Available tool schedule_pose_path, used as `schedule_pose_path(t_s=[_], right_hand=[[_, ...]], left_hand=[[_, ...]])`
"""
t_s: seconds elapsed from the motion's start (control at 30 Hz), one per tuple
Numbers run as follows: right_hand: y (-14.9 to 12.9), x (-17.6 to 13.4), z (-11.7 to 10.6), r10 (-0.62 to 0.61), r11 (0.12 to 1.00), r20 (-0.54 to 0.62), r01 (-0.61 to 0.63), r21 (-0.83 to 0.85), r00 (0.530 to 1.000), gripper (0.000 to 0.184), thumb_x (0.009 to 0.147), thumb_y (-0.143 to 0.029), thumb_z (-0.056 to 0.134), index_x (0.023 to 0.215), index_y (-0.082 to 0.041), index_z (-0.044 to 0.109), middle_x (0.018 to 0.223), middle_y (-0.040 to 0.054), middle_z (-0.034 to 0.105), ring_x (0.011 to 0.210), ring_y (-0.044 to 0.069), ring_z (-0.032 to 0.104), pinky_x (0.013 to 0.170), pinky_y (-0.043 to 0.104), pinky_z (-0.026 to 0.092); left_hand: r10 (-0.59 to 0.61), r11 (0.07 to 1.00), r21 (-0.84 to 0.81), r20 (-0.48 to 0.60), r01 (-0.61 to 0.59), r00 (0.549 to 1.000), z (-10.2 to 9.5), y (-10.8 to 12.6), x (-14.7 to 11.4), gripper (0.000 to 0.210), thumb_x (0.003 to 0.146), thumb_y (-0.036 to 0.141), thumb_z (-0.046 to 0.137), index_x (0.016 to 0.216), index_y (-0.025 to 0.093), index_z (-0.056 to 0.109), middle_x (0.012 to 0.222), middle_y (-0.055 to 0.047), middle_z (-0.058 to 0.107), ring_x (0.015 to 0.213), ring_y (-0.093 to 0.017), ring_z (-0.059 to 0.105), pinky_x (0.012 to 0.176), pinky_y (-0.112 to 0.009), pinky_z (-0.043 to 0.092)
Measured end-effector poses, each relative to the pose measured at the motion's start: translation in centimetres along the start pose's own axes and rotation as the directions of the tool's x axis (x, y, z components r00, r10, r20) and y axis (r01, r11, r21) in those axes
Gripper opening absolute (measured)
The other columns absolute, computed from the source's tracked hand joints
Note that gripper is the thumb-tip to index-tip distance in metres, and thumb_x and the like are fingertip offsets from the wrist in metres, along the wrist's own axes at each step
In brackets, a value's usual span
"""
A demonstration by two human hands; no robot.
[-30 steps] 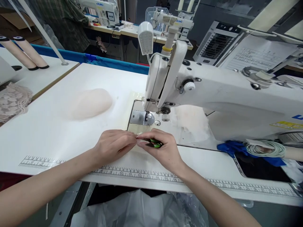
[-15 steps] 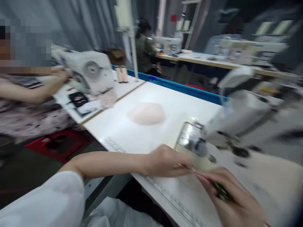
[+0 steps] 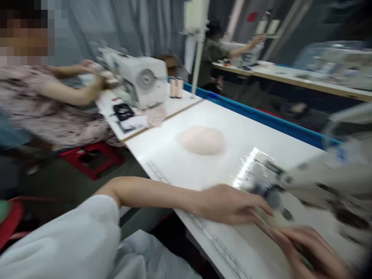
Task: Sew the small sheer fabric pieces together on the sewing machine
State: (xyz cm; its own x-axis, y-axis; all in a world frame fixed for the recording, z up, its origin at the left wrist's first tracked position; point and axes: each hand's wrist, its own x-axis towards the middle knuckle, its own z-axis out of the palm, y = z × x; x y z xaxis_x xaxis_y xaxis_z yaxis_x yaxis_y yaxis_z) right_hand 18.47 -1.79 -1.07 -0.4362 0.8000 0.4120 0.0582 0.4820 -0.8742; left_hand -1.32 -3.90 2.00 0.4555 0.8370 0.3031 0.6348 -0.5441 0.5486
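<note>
Near the sewing machine's needle area, my left hand [image 3: 229,203] is closed on one end of a thin pale pink piece of fabric [image 3: 264,226], its index finger reaching forward. My right hand [image 3: 310,248] pinches the other end, lower right. A small green object [image 3: 305,260] is tucked in the right palm; its kind is hidden. Both hands are blurred. Just beyond them are the shiny metal plate [image 3: 258,168] and the white sewing machine [image 3: 316,166]. A pale pink rounded cup-shaped piece [image 3: 202,140] lies on the white table [image 3: 162,155], left of the machine.
At the left, a co-worker [image 3: 72,89] works at another white sewing machine [image 3: 142,79]. Two thread spools [image 3: 176,87] stand beside a thin pole. A red stool [image 3: 93,159] is below. A blue trough [image 3: 247,110] edges the table; another person [image 3: 215,54] sits beyond.
The view has swung left, so things appear further right. My left index finger has extended over the fabric. The co-worker's arms have shifted, and the far person has reached an arm up.
</note>
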Motion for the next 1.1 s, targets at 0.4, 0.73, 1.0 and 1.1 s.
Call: schedule_pose_path(t_s=[0.4, 0.73, 1.0, 1.1], right_hand=[[-0.6, -0.6, -1.2, 0.034, 0.961, -0.209, -0.089, -0.263, 0.977, 0.006, 0.087, -0.019, 0.064, 0.082, -0.021, 0.065, 0.078, -0.0004, 0.059, 0.07, 0.013, 0.056, 0.063, 0.027, 0.046], [-1.2, -0.5, -2.6, 0.227, 0.95, -0.221, -0.265, -0.162, 0.948, 0.016, 0.083, -0.033, 0.071, 0.094, -0.021, 0.067, 0.093, 0.0028, 0.069, 0.083, 0.016, 0.064, 0.072, 0.029, 0.053], [-1.5, -2.0, -2.4, -0.094, 0.853, -0.031, 0.064, -0.518, 0.995, 0.029, 0.097, -0.029, 0.054, 0.123, -0.023, 0.064, 0.08, 0.0028, 0.065, 0.065, 0.012, 0.058, 0.056, 0.024, 0.046], [-1.1, -2.2, -2.3, -0.131, 0.776, 0.023, 0.117, -0.62, 0.991, 0.027, 0.098, -0.029, 0.052, 0.12, -0.021, 0.066, 0.075, 0.002, 0.064, 0.059, 0.011, 0.056, 0.051, 0.023, 0.042]], left_hand=[[0.119, 0.95, -0.295, 0.049, -0.099, 0.992, 2.5, -1.8, 0.9, 0.014, 0.094, 0.02, 0.054, 0.085, 0.019, 0.065, 0.073, 0.002, 0.066, 0.061, -0.01, 0.06, 0.053, -0.018, 0.045], [0.287, 0.957, 0.007, -0.19, -0.291, 0.939, 2.4, -2.2, 1.0, 0.011, 0.094, 0.018, 0.053, 0.094, 0.019, 0.064, 0.075, 0.001, 0.067, 0.063, -0.01, 0.062, 0.058, -0.019, 0.049], [0.515, 0.837, 0.362, -0.264, -0.411, 0.816, 2.2, -3.0, 0.7, 0.017, 0.089, 0.009, 0.058, 0.104, 0.018, 0.06, 0.074, -0.001, 0.069, 0.063, -0.013, 0.063, 0.062, -0.026, 0.051], [0.519, 0.831, 0.383, -0.275, -0.403, 0.809, 2.2, -3.0, 0.7, 0.017, 0.089, 0.01, 0.059, 0.103, 0.019, 0.06, 0.071, 0.0, 0.068, 0.061, -0.013, 0.063, 0.06, -0.026, 0.051]])
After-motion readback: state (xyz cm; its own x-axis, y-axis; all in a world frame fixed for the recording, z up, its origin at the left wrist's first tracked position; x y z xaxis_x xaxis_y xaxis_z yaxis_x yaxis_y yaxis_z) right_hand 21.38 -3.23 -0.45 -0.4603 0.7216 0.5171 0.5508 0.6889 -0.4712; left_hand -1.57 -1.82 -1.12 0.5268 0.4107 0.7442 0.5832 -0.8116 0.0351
